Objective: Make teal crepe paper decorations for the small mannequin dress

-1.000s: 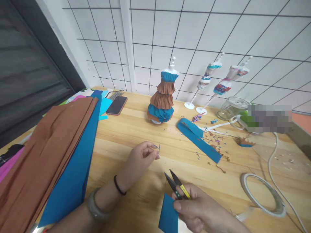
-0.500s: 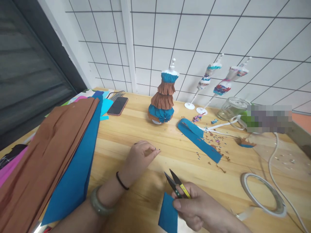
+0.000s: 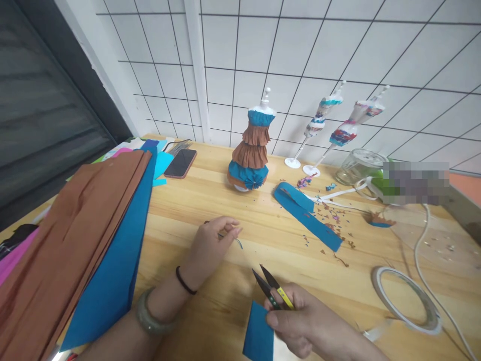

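My right hand (image 3: 296,321) holds yellow-and-black thread snips (image 3: 271,287), their blades apart and pointing away to the upper left. The same hand also grips a small piece of blue crepe paper (image 3: 259,333), which hangs below the snips. To the left, my left hand (image 3: 216,245) hovers over the wooden table with thumb and fingers pinched. A thin blue sliver (image 3: 239,244) curls out beneath its fingertips. Beyond both hands stands a small dress form (image 3: 253,150) covered in blue and brown ruffles. A long folded blue paper strip (image 3: 311,220) lies right of it.
Brown crepe paper (image 3: 86,215) and blue sheets are piled at left, near a phone (image 3: 181,164). At the back right are two smaller dress forms (image 3: 315,120) and a glass jar (image 3: 358,165). Paper scraps (image 3: 332,215), a tape roll (image 3: 406,301) and a white cable (image 3: 424,235) lie at right.
My left hand has shifted slightly left and turned, and a thin blue sliver now shows below its fingers. The right hand, snips and blue piece have barely moved.
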A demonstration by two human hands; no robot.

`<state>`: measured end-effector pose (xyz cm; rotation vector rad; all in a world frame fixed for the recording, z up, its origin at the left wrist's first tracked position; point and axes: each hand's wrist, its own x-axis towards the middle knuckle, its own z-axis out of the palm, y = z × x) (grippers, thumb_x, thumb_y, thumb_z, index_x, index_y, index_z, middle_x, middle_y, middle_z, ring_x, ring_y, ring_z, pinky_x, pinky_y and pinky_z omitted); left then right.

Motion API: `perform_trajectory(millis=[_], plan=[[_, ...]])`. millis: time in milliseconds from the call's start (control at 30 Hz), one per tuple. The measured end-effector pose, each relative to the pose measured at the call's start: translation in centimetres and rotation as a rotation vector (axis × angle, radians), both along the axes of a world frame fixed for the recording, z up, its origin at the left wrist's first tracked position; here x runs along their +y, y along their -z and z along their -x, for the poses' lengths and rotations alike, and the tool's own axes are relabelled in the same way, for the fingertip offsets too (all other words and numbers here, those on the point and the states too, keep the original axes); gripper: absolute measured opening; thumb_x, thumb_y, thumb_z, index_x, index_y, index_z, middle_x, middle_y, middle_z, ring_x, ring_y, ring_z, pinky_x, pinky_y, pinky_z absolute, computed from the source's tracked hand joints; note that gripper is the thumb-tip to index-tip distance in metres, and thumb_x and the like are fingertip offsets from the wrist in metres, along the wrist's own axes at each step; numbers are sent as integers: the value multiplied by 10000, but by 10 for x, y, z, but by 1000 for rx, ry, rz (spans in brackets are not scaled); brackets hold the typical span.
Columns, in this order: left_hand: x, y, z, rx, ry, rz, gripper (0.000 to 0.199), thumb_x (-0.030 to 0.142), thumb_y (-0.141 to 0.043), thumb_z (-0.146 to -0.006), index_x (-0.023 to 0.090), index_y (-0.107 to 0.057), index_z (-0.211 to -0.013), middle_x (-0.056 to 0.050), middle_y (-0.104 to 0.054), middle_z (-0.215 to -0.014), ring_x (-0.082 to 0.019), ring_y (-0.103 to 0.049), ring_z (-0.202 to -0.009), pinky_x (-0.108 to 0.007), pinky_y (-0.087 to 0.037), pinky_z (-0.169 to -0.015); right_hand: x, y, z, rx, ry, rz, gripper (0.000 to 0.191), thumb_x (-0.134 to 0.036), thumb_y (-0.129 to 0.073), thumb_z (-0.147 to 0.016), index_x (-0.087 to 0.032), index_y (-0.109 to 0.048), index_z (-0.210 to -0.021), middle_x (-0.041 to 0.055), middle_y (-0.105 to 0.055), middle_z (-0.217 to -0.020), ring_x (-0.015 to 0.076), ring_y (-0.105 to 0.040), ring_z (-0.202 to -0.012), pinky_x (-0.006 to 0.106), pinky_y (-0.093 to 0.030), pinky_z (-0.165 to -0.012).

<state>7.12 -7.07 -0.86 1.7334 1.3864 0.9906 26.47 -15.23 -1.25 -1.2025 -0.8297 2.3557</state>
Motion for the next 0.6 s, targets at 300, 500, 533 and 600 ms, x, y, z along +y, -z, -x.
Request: perform_trajectory(millis=[300,500,533,600], plan=[[2,-3,11,383,-53,20,471,395,-429,-814,158,-440,-1221,-49,-628,-704,-217,-586,-724,-321,-404,-683,1,-1,0,14,-18,-24,295,-353,-699,-636,-166,-472,-661,-125,-318,-392,-4,-223,-312,142,-141,-308],[-6,-14,4,-249,455,24,658,315,-369,-872,182,33,-1377,-126,-484,-1262,-205,-317,-1248,-406,-232,-1003,1,0,1,16,-14,-34,314,-375,-700,-634,-163,-471,-663,-127,-324,-381,-4,-222,-301,144,-141,-303],[-6,-15,4,-299,431,37,634,315,-357,-878,177,7,-1378,-127,-486,-1259,-205,-311,-1252,-407,-227,-1008,1,-1,1,26,-9,-33,313,-370,-702,-635,-162,-470,-663,-128,-324,-380,-5,-217,-301,146,-137,-304],[-6,-15,5,-320,336,77,558,323,-330,-886,169,-100,-1370,-116,-534,-1206,-202,-381,-1204,-382,-264,-991,1,-2,2,39,12,-43,308,-361,-703,-639,-162,-469,-662,-128,-326,-375,-4,-209,-299,150,-128,-303]])
